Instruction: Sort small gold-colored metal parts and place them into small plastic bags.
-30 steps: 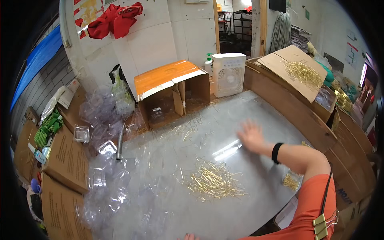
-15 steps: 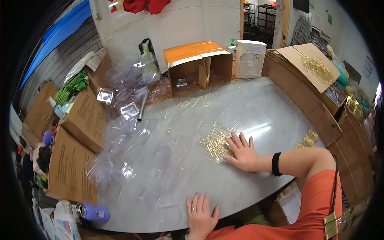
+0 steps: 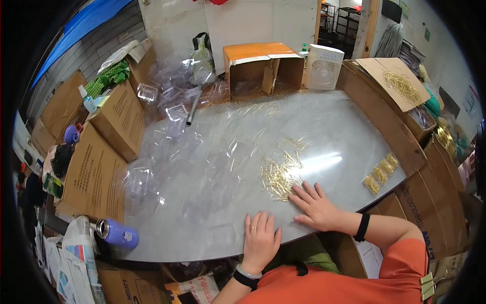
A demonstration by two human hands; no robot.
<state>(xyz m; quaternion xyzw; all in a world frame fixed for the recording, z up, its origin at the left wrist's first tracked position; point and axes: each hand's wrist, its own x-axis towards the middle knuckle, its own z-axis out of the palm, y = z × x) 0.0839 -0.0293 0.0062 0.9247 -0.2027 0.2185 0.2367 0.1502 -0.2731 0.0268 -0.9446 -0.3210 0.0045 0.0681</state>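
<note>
A loose heap of thin gold-coloured metal pieces (image 3: 276, 175) lies on the grey tabletop (image 3: 324, 129). My right hand (image 3: 318, 209) rests flat on the table at the heap's near right edge, its fingers spread and the index fingertip close to the pieces. My left hand (image 3: 261, 238) lies flat near the table's front edge, its fingers stretched out, with a ring on one finger. Neither hand holds anything. Toward the right edge of the table sit several gathered gold clumps (image 3: 380, 174). More thin gold pieces (image 3: 253, 110) are scattered farther back.
Clear plastic boxes (image 3: 139, 180) spread over the left side, with a dark tube (image 3: 192, 110) behind. A purple bottle (image 3: 119, 234) lies at the front left. Cardboard boxes (image 3: 96, 172) line the left. An orange-topped carton (image 3: 260, 53) and white fan (image 3: 324, 68) stand at the back.
My right hand has drawn back toward me from the heap. My left hand has come farther onto the table, and the view has shifted, showing more of the gold clumps at right.
</note>
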